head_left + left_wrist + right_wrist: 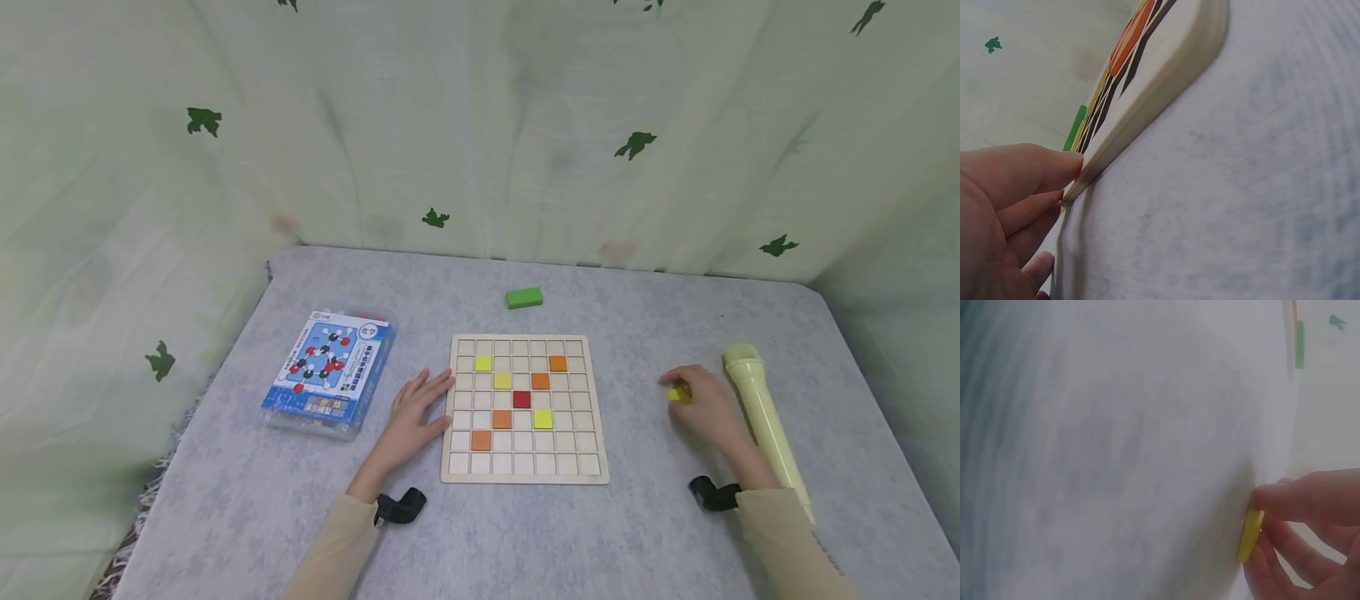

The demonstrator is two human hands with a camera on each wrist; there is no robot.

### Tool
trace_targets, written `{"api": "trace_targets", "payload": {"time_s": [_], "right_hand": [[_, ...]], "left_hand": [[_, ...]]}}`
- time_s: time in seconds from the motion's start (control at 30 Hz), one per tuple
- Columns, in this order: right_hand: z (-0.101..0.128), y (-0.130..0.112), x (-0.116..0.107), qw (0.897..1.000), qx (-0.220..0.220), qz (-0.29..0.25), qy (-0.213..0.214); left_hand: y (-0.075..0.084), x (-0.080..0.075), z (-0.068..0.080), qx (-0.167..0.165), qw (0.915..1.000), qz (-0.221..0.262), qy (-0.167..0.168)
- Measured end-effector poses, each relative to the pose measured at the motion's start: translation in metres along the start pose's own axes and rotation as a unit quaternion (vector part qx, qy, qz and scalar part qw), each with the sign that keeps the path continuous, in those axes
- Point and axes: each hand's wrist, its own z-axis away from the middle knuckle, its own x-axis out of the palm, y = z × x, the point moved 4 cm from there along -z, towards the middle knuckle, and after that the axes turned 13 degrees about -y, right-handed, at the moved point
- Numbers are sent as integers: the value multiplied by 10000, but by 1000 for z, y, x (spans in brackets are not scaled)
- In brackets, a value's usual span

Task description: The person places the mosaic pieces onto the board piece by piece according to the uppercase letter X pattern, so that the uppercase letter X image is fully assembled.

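A pale wooden grid board (523, 477) lies flat in the middle of the grey table, holding yellow, orange and one red square tile. My left hand (417, 410) rests open on the table with its fingertips (1054, 169) touching the board's left edge (1147, 94). My right hand (701, 404) is off to the right of the board, low at the table surface, and pinches a small yellow tile (678, 394) (1250, 535) between thumb and fingers. The tile stands on edge in the right wrist view.
A green block (523, 297) lies behind the board. A blue plastic-wrapped box (330, 372) with a molecule picture sits at the left. A cream tube-shaped object (765, 417) lies along the right, beside my right forearm. A leaf-printed curtain (480, 125) surrounds the table.
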Motion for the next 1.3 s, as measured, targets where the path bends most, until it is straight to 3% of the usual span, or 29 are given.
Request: {"api": "trace_targets", "payload": {"time_s": [0.23, 0.4, 0.5, 0.7, 0.93, 1.1, 1.3], "right_hand": [[-6, -27, 14, 9987, -512, -36, -18], [-7, -62, 28, 9894, -1436, -198, -61], [-6, -87, 41, 9808, -1883, -371, -358], [-3, -127, 68, 9674, -2243, -347, -1120], [0, -137, 82, 9692, -2068, 119, -1332], [3, -130, 84, 9715, -1834, 11, -1499], [6, -126, 81, 9708, -1872, -177, -1493]], "left_hand": [[-1, 0, 0, -64, 10000, -25, -17], [-2, -1, 0, -73, 10000, -7, -16], [-2, -2, 0, -67, 10000, -2, -11], [-3, -1, -1, -73, 10000, -40, -28], [-1, 0, -3, -43, 9999, -38, -83], [0, 0, -2, -87, 9999, -48, -90], [0, 0, -2, -103, 9999, -45, -91]]}}
